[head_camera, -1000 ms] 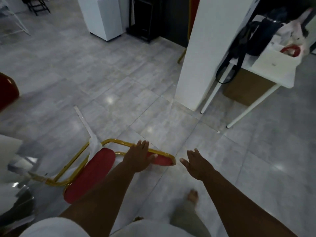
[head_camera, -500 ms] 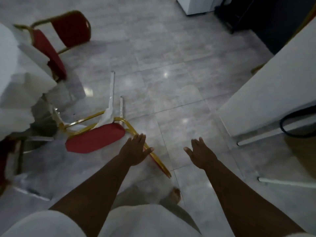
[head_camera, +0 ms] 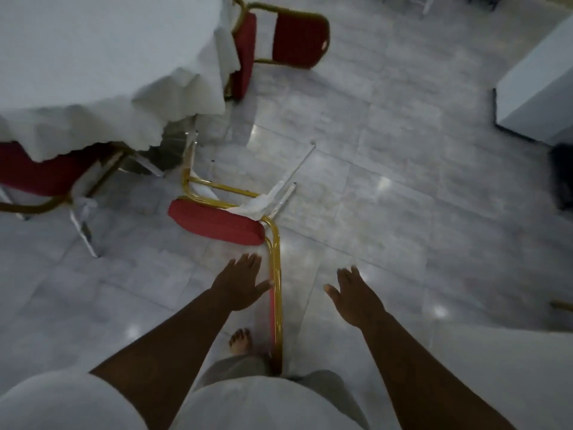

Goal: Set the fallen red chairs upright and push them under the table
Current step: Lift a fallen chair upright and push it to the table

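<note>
the nearest red chair (head_camera: 217, 223) lies toppled on the floor just short of the round table (head_camera: 93, 57), 2 more lie nearby unrighted, left hand (head_camera: 240, 283) and right hand (head_camera: 353, 297) spread, gripping nothing.

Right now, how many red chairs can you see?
3. One fallen chair lies on the floor just ahead of the left hand; one sits partly under the tablecloth at left; one is beyond the table. The cloth may hide others.
</note>
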### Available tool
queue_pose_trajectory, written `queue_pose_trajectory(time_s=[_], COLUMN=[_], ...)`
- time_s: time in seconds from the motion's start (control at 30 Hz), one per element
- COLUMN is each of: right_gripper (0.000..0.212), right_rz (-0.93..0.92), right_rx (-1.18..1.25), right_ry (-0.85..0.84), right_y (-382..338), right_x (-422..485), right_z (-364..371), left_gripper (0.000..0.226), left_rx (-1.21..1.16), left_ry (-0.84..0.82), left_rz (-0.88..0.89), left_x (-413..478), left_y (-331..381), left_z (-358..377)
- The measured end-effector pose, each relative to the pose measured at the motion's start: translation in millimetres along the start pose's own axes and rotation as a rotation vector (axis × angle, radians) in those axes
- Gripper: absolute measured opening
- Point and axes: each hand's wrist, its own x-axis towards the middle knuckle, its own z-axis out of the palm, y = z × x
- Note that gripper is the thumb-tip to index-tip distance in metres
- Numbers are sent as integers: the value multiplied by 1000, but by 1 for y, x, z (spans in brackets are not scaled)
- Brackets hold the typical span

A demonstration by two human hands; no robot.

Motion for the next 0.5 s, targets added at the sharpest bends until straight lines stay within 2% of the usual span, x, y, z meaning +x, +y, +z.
queue_pose_trajectory(time_s=[0.07, 0.13, 0.2, 0.27, 0.33, 0.5], right_gripper=[94, 108, 93, 75, 69, 63], right_rz=[-88, -196, -290, -412, -528, -739], right_rx=[-49, -97, -165, -240, -314, -448], right_ry=[-11, -19, -72, -112, -179, -285], right_y=[-8, -17, -28, -40, -50, -70], right_x=[31, 63, 97, 130, 159, 198], right_z=[-17, -31, -39, -42, -46, -46], left_gripper=[121, 102, 89, 97, 99, 84], left_rx=[-42, -78, -118, -151, -235, -524], left_ry=[28, 53, 76, 108, 134, 213], left_rz=[-83, -176, -284, -408, -558, -880], left_x=[-2, -3, -5, -12, -23, -39], left_y=[-4, -8, -12, -11, 2, 71], left_z=[0, 2, 9, 22, 38, 84])
